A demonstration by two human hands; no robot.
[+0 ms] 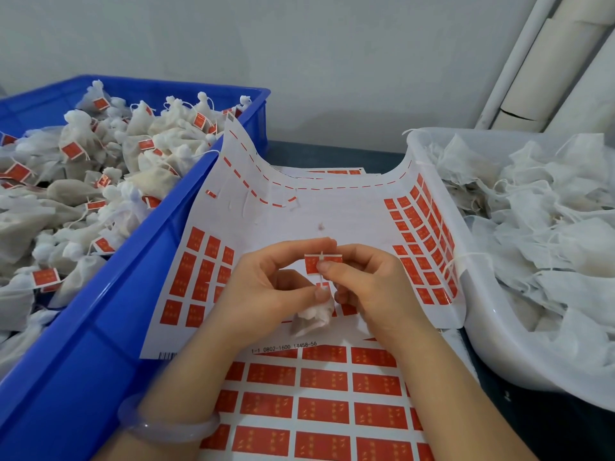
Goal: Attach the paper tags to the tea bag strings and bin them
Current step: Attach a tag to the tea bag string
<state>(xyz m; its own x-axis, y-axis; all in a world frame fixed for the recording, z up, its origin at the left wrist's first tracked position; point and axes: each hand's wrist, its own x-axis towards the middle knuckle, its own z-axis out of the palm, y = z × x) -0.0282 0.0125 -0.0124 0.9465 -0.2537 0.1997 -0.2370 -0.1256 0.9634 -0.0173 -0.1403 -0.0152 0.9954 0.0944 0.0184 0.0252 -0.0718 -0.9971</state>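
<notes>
Over the curled sticker sheet (pixel 299 221), the right hand (pixel 369 287) pinches a red paper tag (pixel 312 265) against the string. The left hand (pixel 276 287) grips the tea bag (pixel 312 316) just beneath the tag.

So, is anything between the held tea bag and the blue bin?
Nothing visible does. The left hand holds the tea bag, the right hand its tag, over the sheet; the open blue bin sits to the left, only its wall to clear.
</notes>
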